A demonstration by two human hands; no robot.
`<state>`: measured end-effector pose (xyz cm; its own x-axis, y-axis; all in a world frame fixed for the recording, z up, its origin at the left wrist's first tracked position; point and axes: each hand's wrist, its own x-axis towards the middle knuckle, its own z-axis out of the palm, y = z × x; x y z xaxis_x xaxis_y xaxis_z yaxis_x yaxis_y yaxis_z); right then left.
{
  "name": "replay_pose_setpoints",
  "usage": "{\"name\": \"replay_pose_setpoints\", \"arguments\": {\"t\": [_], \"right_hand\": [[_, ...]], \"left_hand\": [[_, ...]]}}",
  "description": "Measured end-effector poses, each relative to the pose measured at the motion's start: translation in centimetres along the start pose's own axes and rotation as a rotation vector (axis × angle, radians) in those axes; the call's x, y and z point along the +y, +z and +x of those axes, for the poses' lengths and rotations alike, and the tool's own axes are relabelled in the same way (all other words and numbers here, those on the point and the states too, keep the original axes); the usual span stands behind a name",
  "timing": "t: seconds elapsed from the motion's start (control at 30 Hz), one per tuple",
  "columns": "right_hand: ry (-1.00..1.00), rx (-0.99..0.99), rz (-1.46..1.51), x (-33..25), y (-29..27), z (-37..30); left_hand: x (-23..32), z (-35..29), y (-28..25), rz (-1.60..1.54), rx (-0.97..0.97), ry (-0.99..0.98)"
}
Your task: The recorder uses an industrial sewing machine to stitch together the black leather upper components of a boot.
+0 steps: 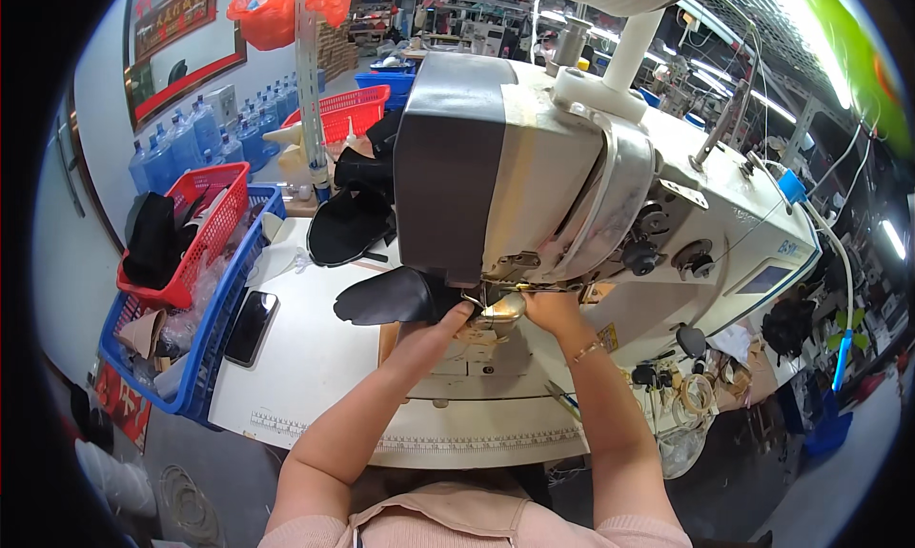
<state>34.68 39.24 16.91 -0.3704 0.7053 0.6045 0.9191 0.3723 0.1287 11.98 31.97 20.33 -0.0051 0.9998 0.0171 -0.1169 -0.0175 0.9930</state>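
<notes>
A large white sewing machine with a dark grey end cover stands before me. Beside its needle area, my left hand is closed on a black shoe-upper-like piece, thumb pressed near its right end. The piece's flat, rounded part sticks out to the left. My right hand reaches in at the other side of the needle area, by a shiny metal part. Its fingers are mostly hidden under the machine head, so their grip does not show. More black pieces lie behind the machine's left end.
A black phone lies on the white table at left. Beyond it, a red basket sits in a blue crate. Small tweezers-like tool lies by my right forearm. Spools and tape rolls crowd the right.
</notes>
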Motion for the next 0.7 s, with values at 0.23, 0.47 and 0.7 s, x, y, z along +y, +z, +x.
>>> {"name": "replay_pose_setpoints", "arguments": {"t": [0.23,0.47,0.7], "right_hand": [[-0.211,0.397,0.049,-2.1,-4.3,-0.4],[-0.206,0.426,0.116,-5.4,-11.2,-5.4],[0.488,0.188,0.315,-3.3,-13.1,-7.0]], "left_hand": [[0.8,5.0,-1.4,-0.297,-0.272,-0.040],[0.8,7.3,-0.5,-0.209,-0.312,0.028],[1.8,6.6,-0.6,-0.191,-0.332,-0.060]]}}
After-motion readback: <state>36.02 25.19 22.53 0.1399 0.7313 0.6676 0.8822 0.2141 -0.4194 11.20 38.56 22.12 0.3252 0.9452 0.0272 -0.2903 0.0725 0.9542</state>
